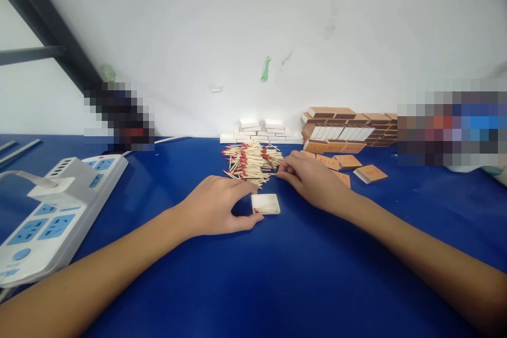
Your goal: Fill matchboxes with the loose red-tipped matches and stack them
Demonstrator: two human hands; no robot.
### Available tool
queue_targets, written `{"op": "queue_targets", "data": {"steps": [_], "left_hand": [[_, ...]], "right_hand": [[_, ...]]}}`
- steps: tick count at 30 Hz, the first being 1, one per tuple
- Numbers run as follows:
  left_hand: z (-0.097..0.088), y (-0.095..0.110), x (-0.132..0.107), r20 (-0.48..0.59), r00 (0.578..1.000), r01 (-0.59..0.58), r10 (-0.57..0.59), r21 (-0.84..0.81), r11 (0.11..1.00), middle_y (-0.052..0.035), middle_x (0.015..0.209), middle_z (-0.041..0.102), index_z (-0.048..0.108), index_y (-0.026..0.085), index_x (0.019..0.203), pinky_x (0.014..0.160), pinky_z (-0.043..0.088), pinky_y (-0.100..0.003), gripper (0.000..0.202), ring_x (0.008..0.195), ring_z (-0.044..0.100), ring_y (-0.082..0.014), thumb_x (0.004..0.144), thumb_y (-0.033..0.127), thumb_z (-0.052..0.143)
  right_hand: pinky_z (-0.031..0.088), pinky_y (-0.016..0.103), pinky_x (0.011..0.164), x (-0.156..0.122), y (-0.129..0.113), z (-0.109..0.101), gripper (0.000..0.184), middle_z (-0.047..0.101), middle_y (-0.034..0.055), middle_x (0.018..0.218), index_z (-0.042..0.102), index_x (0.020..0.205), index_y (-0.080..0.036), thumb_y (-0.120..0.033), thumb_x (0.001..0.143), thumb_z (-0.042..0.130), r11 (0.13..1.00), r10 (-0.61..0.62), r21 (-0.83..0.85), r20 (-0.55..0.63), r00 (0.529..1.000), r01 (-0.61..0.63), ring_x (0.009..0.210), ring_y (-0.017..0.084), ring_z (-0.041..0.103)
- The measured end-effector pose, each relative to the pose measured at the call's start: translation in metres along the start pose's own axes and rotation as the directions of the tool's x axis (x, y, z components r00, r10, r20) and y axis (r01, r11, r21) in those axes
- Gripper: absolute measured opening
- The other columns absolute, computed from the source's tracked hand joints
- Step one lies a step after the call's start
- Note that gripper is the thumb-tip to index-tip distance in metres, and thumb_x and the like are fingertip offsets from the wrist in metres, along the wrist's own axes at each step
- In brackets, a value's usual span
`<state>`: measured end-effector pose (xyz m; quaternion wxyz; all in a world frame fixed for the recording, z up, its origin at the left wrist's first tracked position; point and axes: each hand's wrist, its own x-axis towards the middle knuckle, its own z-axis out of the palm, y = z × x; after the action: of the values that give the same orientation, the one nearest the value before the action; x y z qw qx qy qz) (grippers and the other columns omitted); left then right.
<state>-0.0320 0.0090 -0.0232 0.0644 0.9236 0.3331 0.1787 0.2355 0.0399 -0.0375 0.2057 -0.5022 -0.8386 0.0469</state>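
Note:
On the blue table, a small white matchbox tray point(266, 203) lies with its open side up and a few red-tipped matches along its near edge. My left hand point(222, 205) holds the tray at its left end, thumb at the near side and fingers at the far side. Just beyond it spreads a loose pile of matches point(249, 161), red heads mostly to the left. At the pile's right edge my right hand point(303, 174) is closed in a pinch, with a pale matchstick end showing at its fingertips.
White empty-looking trays point(253, 131) are stacked against the wall behind the pile. To their right stands a stack of brown matchboxes point(348, 129), with several loose orange boxes point(370, 173) before it. A white power strip point(55, 222) with a plugged-in adapter lies at left.

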Motion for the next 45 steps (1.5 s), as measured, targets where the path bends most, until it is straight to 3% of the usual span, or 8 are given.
{"op": "queue_targets", "data": {"steps": [5, 10, 17, 27, 35, 38, 42, 45], "left_hand": [[0.0, 0.0, 0.002, -0.01, 1.0, 0.023, -0.023, -0.014, 1.0, 0.0005, 0.08, 0.073, 0.072, 0.022, 0.116, 0.061, 0.045, -0.026, 0.036, 0.065, 0.066, -0.0152, 0.089, 0.046, 0.068], [0.002, -0.003, 0.002, -0.018, 1.0, 0.023, -0.023, -0.016, 1.0, 0.0018, 0.075, 0.071, 0.072, 0.022, 0.112, 0.06, 0.043, -0.027, 0.034, 0.062, 0.064, -0.0145, 0.089, 0.047, 0.068], [0.0, -0.002, 0.002, -0.002, 1.0, 0.019, -0.019, -0.008, 1.0, 0.0023, 0.072, 0.068, 0.072, 0.02, 0.11, 0.059, 0.042, -0.026, 0.035, 0.06, 0.062, -0.0141, 0.089, 0.049, 0.069], [0.003, -0.001, 0.0, -0.092, 0.994, -0.052, 0.051, -0.003, 0.999, 0.004, 0.07, 0.067, 0.071, 0.02, 0.109, 0.059, 0.044, -0.026, 0.031, 0.059, 0.063, -0.0128, 0.091, 0.045, 0.067], [0.003, 0.001, 0.0, -0.081, 0.992, -0.09, 0.092, 0.02, 0.996, 0.0026, 0.07, 0.067, 0.07, 0.017, 0.101, 0.057, 0.043, -0.027, 0.028, 0.057, 0.062, -0.0137, 0.09, 0.043, 0.067], [0.003, 0.001, 0.0, -0.069, 0.992, -0.102, 0.102, 0.005, 0.995, 0.0028, 0.07, 0.067, 0.071, 0.017, 0.1, 0.057, 0.043, -0.027, 0.027, 0.058, 0.062, -0.0138, 0.089, 0.042, 0.068], [0.002, 0.002, 0.001, -0.043, 0.995, -0.089, 0.087, -0.03, 0.996, 0.0035, 0.069, 0.066, 0.071, 0.019, 0.098, 0.056, 0.043, -0.026, 0.025, 0.057, 0.061, -0.0129, 0.086, 0.041, 0.07], [0.004, 0.002, 0.002, -0.041, 0.995, -0.09, 0.089, -0.041, 0.995, 0.0044, 0.068, 0.066, 0.071, 0.019, 0.098, 0.055, 0.042, -0.026, 0.025, 0.055, 0.06, -0.0124, 0.085, 0.041, 0.071]], "right_hand": [[0.045, 0.033, 0.07, -0.013, -0.013, -0.015, 0.014, 0.063, 0.0058, 0.095, 0.057, 0.089, -0.022, -0.026, 0.102, 0.054, 1.0, -0.005, 0.011, 0.014, 1.0, 0.005, 0.08, 0.02, 0.061], [0.04, 0.033, 0.059, -0.026, -0.033, -0.028, 0.014, 0.063, 0.0054, 0.094, 0.058, 0.092, -0.023, -0.029, 0.103, 0.053, 0.997, -0.056, -0.05, 0.002, 0.998, 0.056, 0.072, 0.019, 0.059], [0.047, 0.031, 0.062, -0.031, -0.046, -0.017, 0.011, 0.064, 0.0056, 0.099, 0.06, 0.094, -0.021, -0.024, 0.103, 0.053, 0.993, -0.118, -0.006, 0.125, 0.985, 0.12, 0.071, 0.018, 0.063], [0.047, 0.03, 0.066, -0.034, -0.059, -0.014, 0.011, 0.062, 0.0034, 0.097, 0.065, 0.098, -0.02, -0.024, 0.103, 0.057, 0.98, -0.119, 0.172, 0.118, 0.986, 0.097, 0.074, 0.016, 0.061], [0.043, 0.026, 0.063, -0.036, -0.059, -0.015, 0.01, 0.059, 0.0007, 0.09, 0.069, 0.094, -0.021, -0.022, 0.1, 0.062, 0.955, -0.103, 0.291, 0.144, 0.984, 0.058, 0.072, 0.012, 0.057], [0.041, 0.025, 0.06, -0.032, -0.054, -0.014, 0.007, 0.057, -0.0006, 0.084, 0.07, 0.092, -0.022, -0.022, 0.098, 0.066, 0.946, -0.096, 0.317, 0.087, 0.992, 0.064, 0.069, 0.012, 0.054], [0.04, 0.027, 0.06, -0.02, -0.04, -0.008, 0.009, 0.053, -0.0017, 0.076, 0.069, 0.089, -0.02, -0.023, 0.097, 0.067, 0.962, -0.046, 0.263, -0.116, 0.992, 0.075, 0.063, 0.012, 0.05], [0.04, 0.026, 0.059, -0.011, -0.028, -0.001, 0.007, 0.055, -0.0013, 0.08, 0.069, 0.094, -0.019, -0.026, 0.095, 0.07, 0.969, -0.068, 0.222, -0.188, 0.98, 0.11, 0.062, 0.011, 0.049]]}}
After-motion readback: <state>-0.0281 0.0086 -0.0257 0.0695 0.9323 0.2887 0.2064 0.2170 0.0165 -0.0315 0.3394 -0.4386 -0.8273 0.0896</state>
